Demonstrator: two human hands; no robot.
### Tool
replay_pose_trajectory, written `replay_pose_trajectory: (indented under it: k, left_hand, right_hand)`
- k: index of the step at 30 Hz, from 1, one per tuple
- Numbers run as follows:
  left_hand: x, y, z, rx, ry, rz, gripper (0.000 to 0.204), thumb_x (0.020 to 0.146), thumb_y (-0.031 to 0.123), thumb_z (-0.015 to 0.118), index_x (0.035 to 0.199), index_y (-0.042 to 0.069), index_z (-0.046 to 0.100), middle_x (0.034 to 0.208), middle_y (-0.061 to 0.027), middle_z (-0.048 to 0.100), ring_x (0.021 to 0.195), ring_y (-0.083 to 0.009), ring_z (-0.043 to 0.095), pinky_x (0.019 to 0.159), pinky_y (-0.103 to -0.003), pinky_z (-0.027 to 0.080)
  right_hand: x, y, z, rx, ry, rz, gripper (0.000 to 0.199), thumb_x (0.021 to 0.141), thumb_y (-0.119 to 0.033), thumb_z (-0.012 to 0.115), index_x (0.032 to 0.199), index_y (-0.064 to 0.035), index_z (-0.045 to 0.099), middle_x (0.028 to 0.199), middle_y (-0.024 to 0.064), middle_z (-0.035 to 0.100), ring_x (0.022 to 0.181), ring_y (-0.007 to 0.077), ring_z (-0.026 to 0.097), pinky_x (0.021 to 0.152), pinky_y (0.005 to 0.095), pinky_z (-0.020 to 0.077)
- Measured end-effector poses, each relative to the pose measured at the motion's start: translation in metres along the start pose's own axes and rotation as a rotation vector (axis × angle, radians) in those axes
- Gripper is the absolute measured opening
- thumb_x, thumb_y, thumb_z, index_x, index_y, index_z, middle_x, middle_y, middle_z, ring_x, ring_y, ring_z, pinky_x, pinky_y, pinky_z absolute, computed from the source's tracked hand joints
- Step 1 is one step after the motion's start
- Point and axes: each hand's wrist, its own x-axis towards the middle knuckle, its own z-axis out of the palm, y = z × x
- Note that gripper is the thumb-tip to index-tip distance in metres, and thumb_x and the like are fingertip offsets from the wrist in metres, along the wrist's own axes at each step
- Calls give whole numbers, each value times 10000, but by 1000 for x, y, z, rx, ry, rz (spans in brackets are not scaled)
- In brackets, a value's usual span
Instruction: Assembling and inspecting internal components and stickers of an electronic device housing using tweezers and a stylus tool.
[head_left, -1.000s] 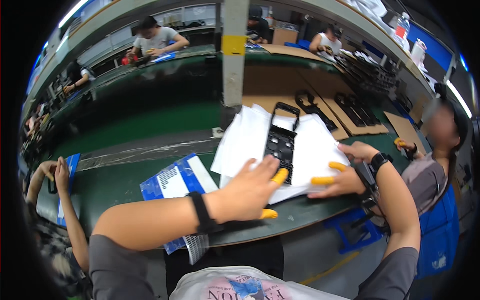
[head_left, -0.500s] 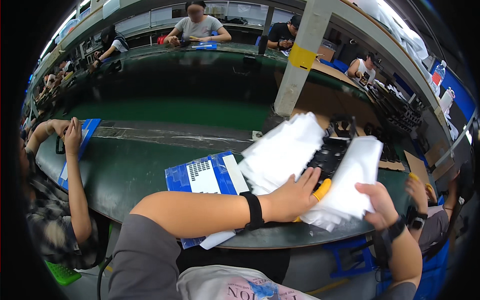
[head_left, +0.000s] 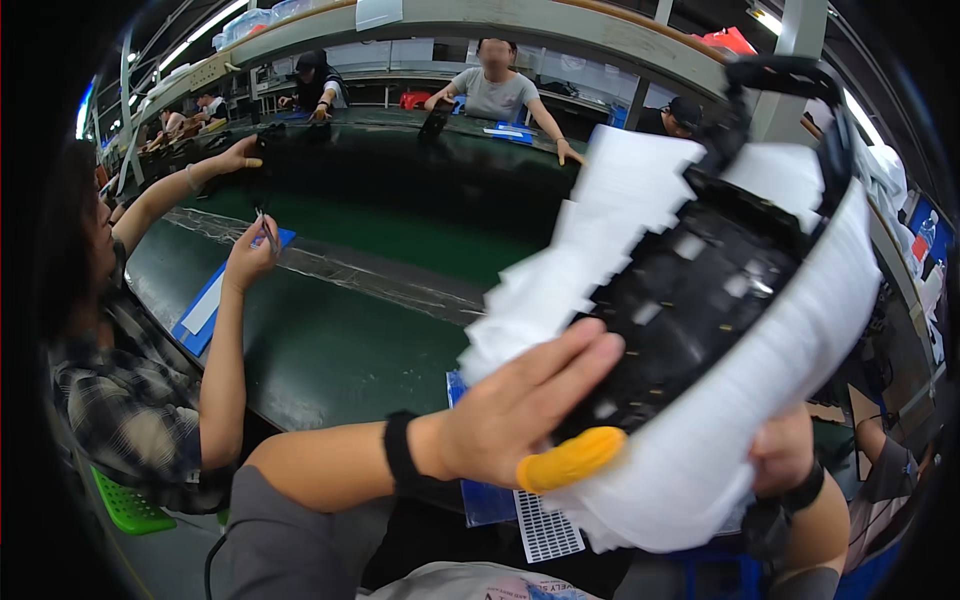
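My left hand lies on the near left part of a black plastic part; its fingers are almost straight, not clenched, and the thumb wears a yellow finger cover. This black plastic part is in front of me to the right, tilted, with its open frame at the far end, between white sheets on its left and right. My right hand is at the near right edge of the sheets, but it is blurred and partly hidden, so I cannot tell if its fingers grasp them. On the left, beside the green table, a co-worker in a checked shirt holds a thin tool.
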Motion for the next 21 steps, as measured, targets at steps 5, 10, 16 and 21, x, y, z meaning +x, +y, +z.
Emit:
replay_pose_trajectory:
  k: [5, 10, 16, 21]
  left_hand:
    - [-18, -61, -57, 645, -61, 127, 252, 708, 78, 574, 958, 79, 549, 1081, -242, 484, 987, -373, 492, 818, -395, 439]
    - [-22, -196, -66, 1058, -410, 193, 379, 719, 107, 500, 1096, 130, 471, 1170, -168, 423, 1076, -304, 422, 746, -407, 416]
    - [-75, -334, -32, 1026, -506, -320, 484, 677, 56, 525, 1146, 128, 429, 1119, -126, 451, 1068, -281, 413, 784, -409, 407]
    - [-60, -365, -18, 785, -842, -960, 672, 576, 71, 632, 1193, 114, 371, 1186, -133, 408, 1128, -288, 365, 882, -437, 356]
  right_hand:
    - [143, 6, 12, -149, -289, 23, 486, 679, -87, 663, 1104, 19, 451, 1012, 121, 553, 904, 215, 550, 810, 333, 436]
    - [264, 49, -35, -404, 128, -72, 281, 722, -174, 630, 910, 1, 515, 728, 73, 576, 482, 110, 466, 410, 234, 364]
    - [220, 74, -47, -524, 139, 138, 187, 728, -102, 601, 859, -23, 494, 673, 87, 589, 412, 32, 368, 346, 184, 228]
    - [88, 51, -78, -645, 22, 304, 279, 746, -155, 609, 945, 19, 522, 702, 47, 600, 720, 86, 549, 685, 236, 402]
